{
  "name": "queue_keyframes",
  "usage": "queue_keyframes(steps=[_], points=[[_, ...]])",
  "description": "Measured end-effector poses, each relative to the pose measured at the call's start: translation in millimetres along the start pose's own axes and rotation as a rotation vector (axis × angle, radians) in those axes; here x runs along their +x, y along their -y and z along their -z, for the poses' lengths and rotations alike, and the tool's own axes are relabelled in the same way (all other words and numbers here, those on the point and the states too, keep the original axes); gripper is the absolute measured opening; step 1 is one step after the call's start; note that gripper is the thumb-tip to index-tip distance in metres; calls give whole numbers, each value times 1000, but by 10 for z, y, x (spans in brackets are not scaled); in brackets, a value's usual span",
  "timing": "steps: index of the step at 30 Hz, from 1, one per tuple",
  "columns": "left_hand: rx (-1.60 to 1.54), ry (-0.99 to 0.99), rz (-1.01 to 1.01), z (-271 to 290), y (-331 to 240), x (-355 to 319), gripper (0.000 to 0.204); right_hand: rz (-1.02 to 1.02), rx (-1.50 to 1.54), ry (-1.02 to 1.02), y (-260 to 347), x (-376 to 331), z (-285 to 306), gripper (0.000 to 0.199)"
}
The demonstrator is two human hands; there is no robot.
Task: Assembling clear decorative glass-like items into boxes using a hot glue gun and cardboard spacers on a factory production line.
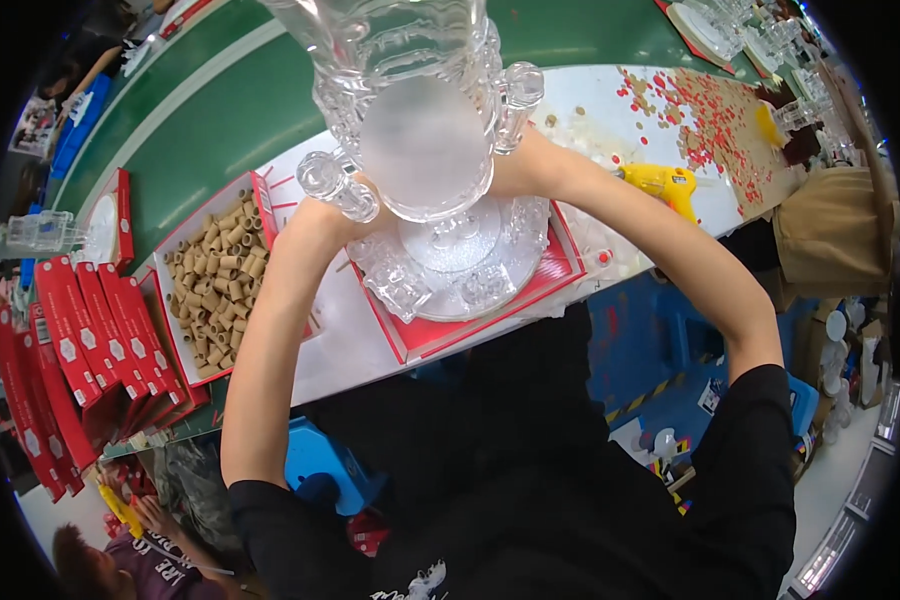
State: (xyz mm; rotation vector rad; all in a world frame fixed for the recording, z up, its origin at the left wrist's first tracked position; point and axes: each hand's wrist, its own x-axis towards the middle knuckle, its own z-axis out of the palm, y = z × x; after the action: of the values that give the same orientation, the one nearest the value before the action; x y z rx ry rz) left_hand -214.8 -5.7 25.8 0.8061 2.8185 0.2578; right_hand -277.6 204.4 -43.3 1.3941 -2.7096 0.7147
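A tall clear glass piece (422, 110) with knobbed side arms and a frosted round underside is lifted close to the camera, above a red tray (530, 290). My left hand (315, 215) grips it at the lower left, beside a round knob. On the right side my right hand (520, 160) holds it, the fingers mostly hidden behind the glass. In the tray below lies a round clear glass base (470, 275) with small molded glass parts around it.
A red box of short tan tubes (215, 280) sits left of the tray. Stacked red boxes (80, 360) stand further left. A yellow glue gun (660, 182) and scattered red and tan bits (710, 120) lie on the right. A blue stool (325, 470) and another person (120, 560) are below.
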Motion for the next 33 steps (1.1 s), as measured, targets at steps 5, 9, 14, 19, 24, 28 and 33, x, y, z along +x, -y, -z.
queue_keyframes(steps=[5, 9, 14, 19, 24, 28, 33], points=[[-140, -82, -13, -261, 346, -51, 29, -88, 317, 74, 56, 53, 218, 35], [-293, -181, -66, -182, 520, -346, 25, -135, 132, -299, 428, -415, 642, 24], [-534, -502, 360, -221, -275, -1156, 24, -489, 196, 109, 982, -1518, 796, 12], [-270, -150, 117, -493, -958, -1490, 34, -361, -79, 289, 1070, -1574, 428, 30], [-264, -14, 132, -691, -935, -1400, 51, -329, -9, 394, 973, -1500, 483, 29], [-238, 35, 89, -703, -1000, -1343, 57, -335, -53, 228, 1032, -1404, 497, 34], [-141, -15, 41, -705, -1048, -1360, 59, -374, -44, 299, 1034, -1423, 428, 46]])
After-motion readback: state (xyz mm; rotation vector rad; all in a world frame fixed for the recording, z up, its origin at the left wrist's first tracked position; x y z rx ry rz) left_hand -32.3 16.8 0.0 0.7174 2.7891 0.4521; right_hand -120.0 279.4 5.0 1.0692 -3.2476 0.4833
